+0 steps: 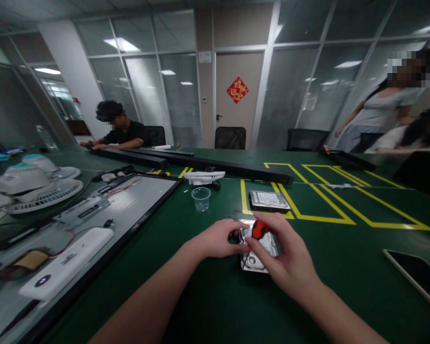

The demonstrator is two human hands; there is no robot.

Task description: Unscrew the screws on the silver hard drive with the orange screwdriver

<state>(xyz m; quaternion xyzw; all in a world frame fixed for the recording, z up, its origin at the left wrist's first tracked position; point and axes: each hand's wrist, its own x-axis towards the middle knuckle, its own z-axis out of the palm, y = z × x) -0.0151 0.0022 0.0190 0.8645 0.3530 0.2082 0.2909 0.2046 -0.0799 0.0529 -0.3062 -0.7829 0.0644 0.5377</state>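
Note:
An opened hard drive lies on the green table in front of me. My right hand is closed round a red and black screwdriver, whose tip points down onto the drive. At the drive's left edge my left hand has its fingers curled and pinching against the casing. A second hard drive lies flat a little farther back, inside yellow floor-tape markings.
A clear plastic cup stands behind my left hand. A dismantled flat screen with a white power bank fills the left. White fans sit far left. A phone lies right. People sit and stand beyond the table.

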